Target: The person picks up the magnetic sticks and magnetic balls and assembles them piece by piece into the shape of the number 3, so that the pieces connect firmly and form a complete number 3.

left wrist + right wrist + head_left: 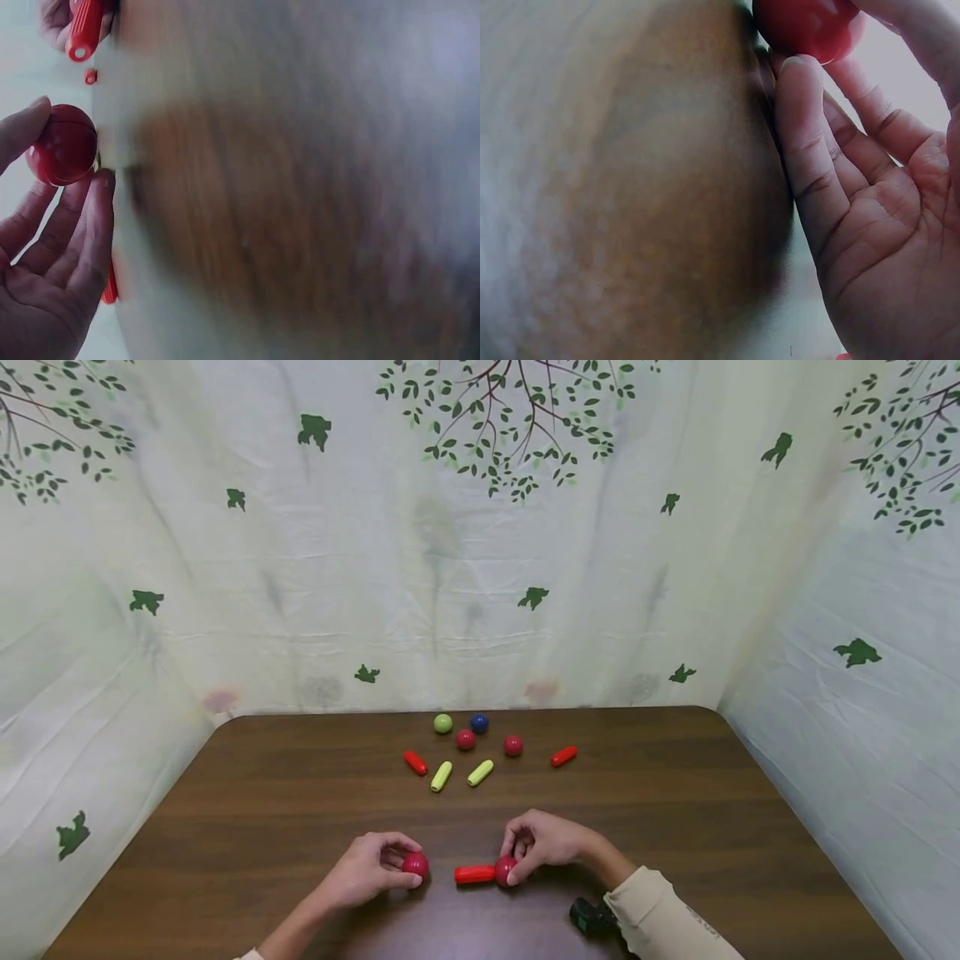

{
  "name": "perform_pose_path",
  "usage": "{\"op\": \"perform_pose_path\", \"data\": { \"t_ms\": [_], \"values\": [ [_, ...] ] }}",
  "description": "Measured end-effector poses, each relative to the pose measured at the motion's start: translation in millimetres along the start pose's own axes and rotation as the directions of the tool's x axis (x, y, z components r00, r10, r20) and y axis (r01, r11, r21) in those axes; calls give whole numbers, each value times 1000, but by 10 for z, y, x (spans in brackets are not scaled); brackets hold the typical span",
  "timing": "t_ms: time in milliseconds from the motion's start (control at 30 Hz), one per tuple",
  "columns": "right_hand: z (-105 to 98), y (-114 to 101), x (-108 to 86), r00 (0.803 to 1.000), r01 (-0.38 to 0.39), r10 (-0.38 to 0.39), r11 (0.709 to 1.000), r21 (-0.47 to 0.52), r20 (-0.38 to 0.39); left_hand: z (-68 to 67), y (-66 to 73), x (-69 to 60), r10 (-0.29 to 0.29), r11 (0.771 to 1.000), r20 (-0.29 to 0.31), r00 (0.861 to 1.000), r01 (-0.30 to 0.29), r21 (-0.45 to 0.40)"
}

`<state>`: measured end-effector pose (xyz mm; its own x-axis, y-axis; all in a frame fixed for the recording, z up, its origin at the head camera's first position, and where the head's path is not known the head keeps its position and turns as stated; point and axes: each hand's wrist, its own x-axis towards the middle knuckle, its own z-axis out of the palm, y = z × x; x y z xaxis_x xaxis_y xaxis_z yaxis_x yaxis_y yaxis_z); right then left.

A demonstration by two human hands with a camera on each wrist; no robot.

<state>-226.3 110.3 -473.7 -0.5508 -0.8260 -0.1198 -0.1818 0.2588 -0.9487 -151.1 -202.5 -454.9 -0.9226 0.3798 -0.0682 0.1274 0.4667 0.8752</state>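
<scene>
My left hand point(366, 870) pinches a glossy red ball point(415, 864) between thumb and fingers. In the left wrist view that ball point(64, 146) shows a thin seam line. To its right, my right hand point(553, 842) pinches another red ball point(506, 871). Against that ball's left side lies a ridged red cylinder point(474, 875), pointing toward the left hand with a gap between. Its near end shows a small hole in the left wrist view. Whether the cylinder is fixed into the ball cannot be told. The right wrist view shows only the ball point(810, 26) in the fingers.
Farther back on the brown table point(300, 793) lie a green ball point(443, 723), a blue ball point(479, 722), two red balls point(466, 740), two red cylinders point(564, 756) and two yellow-green cylinders point(442, 776). A black device point(590, 917) is by the right wrist. White leaf-printed cloth point(337, 568) surrounds the table.
</scene>
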Motion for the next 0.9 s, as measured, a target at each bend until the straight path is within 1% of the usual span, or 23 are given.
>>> {"op": "perform_pose_path", "data": {
  "t_ms": [67, 167, 300, 400, 600, 900],
  "values": [
    [-2, 3, 5, 1000, -4, 4, 1000, -1, 1, 32, 10, 1, 21, 998, -13, 1000, -20, 52],
    [3, 8, 8, 1000, -11, 11, 1000, 1, 4, 87, 17, -4, 41, 994, -20, 999, -39, 102],
    [3, 13, 2, 1000, -18, 18, 1000, 0, 4, 145, 29, 1, 69, 988, -21, 997, -66, 142],
    [-5, 10, -1, 1000, -15, 15, 1000, -3, 1, 162, 48, 17, 77, 984, -22, 997, -72, 164],
    [-16, 1, 1, 1000, -22, 22, 1000, -11, 1, 181, 71, 45, 74, 984, 1, 997, -73, 160],
    [-14, 9, 12, 1000, -25, 25, 1000, -19, -6, 218, 87, 73, 80, 983, -6, 997, -78, 165]
  ]
}}
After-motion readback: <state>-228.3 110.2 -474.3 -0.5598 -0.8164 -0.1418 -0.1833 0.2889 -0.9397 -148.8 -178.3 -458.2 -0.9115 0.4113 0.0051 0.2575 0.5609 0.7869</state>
